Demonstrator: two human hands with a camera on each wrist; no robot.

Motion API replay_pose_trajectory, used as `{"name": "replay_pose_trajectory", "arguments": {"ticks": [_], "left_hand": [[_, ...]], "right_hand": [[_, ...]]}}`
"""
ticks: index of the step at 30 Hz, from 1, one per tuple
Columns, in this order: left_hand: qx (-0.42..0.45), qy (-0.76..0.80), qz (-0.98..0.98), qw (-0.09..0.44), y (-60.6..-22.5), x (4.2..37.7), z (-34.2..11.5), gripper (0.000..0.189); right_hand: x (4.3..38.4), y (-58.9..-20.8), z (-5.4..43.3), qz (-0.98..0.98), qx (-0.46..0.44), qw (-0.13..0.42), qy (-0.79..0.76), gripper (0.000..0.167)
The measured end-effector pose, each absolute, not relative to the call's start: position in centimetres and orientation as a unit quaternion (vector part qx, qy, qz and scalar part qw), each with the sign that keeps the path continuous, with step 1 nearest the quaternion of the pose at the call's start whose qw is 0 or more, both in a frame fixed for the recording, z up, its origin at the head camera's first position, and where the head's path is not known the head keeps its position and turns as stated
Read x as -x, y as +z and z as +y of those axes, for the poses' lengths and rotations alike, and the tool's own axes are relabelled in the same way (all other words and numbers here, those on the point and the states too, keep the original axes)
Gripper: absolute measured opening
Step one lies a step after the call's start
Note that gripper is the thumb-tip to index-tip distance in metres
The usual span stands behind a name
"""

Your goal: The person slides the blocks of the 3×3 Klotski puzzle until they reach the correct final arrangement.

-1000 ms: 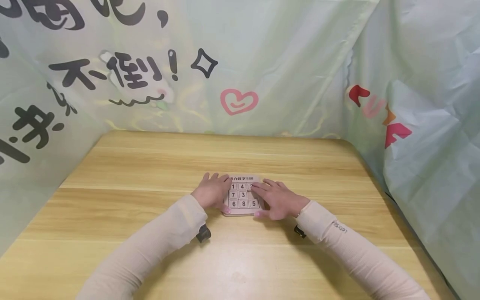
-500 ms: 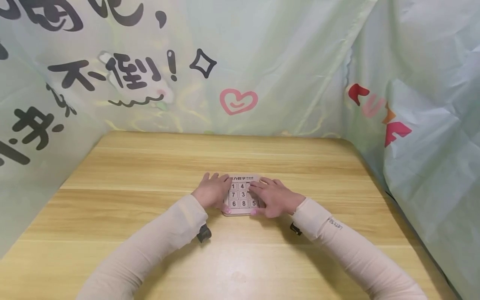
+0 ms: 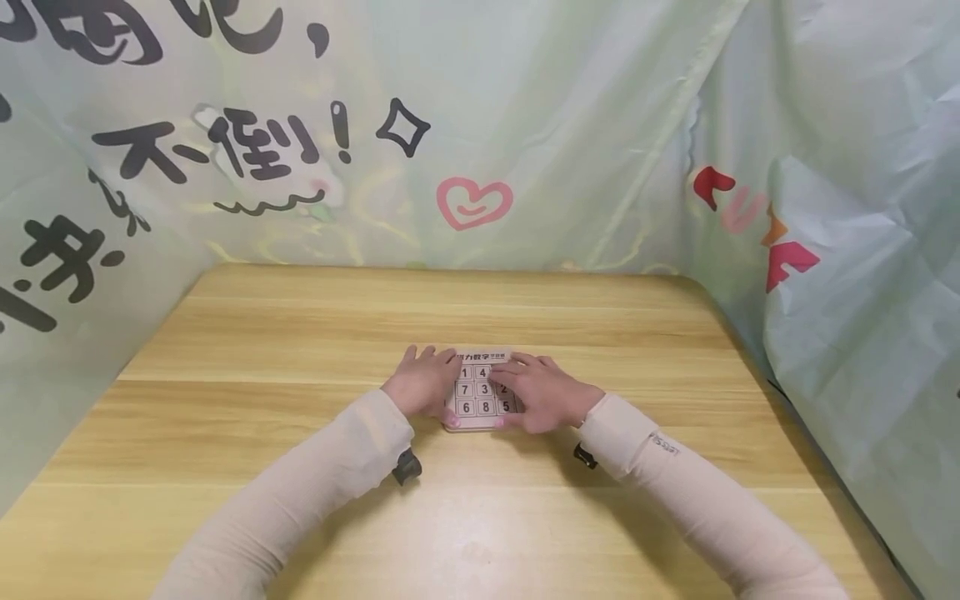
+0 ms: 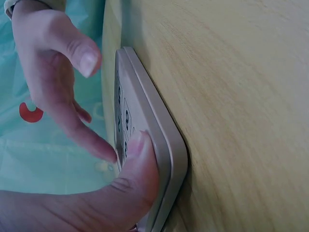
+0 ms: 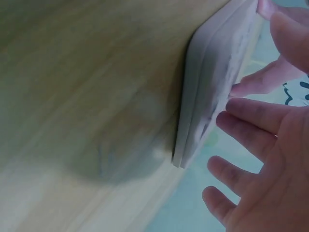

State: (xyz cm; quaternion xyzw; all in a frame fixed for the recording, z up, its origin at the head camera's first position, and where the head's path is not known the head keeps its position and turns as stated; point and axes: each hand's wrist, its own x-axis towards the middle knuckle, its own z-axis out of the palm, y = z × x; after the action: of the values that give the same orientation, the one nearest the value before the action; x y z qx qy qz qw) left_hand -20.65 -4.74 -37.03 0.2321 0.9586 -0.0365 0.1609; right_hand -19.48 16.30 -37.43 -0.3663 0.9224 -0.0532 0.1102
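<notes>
A sliding number puzzle, pale with a title strip along its far side, lies flat on the table. My left hand holds its left side, index finger at the far corner and thumb at the near one; the left wrist view shows that thumb bent onto the board's edge. Over the right column is my right hand, fingers extended and fingertips on or just above the tiles. Tile 2 shows in the middle row, beside tile 3. The top right cell is hidden under the right fingers.
The wood-grain table stretches around the puzzle on all sides. Printed cloth hangs behind it and along both sides. A small black device sits under the left wrist and another under the right.
Tile 2 has slid from the top right cell down to the middle right one. My right hand has shifted slightly left; the left hand keeps its place on the puzzle.
</notes>
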Motion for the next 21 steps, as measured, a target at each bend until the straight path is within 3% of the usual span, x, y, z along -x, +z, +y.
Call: {"name": "replay_pose_trajectory", "arguments": {"ticks": [21], "left_hand": [[-0.234, -0.035, 0.959, 0.157, -36.83, 20.42, -4.76, 0.104]], "right_hand": [[19.98, -38.18, 16.81, 0.928, 0.356, 0.107, -0.036, 0.076]]}}
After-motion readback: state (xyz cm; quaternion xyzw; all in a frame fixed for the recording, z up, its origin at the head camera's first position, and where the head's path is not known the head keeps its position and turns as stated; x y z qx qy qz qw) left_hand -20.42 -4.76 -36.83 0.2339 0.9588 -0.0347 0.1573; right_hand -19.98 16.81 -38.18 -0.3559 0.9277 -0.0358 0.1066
